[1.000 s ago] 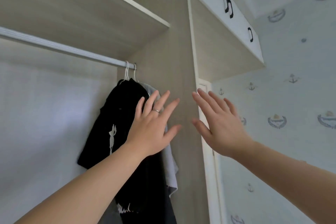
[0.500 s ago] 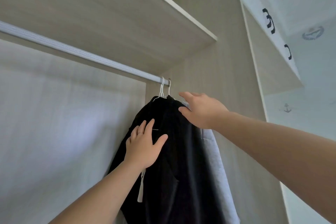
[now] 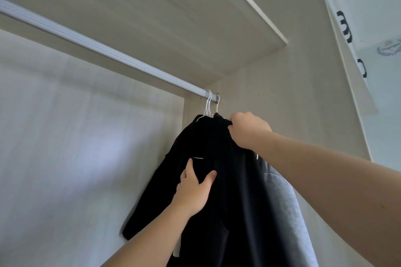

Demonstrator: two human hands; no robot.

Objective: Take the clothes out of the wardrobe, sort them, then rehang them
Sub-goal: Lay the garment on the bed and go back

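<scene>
Black clothes hang on white hangers at the right end of the wardrobe's metal rail. A grey garment hangs behind them, against the side wall. My right hand grips the top of the black clothes at the shoulder, just below the hanger hooks. My left hand lies lower on the front of the black fabric, with thumb and fingers pinching a fold of it. The lower ends of the clothes run out of view.
A wooden shelf sits right above the rail. The wardrobe's side panel stands close behind the clothes. Upper cabinet doors with black handles are at the far right. The rail to the left carries nothing.
Both hands went from spread in the air to the clothes. My right hand closed on the top of the black garment and my left hand took hold of its front. The view came closer.
</scene>
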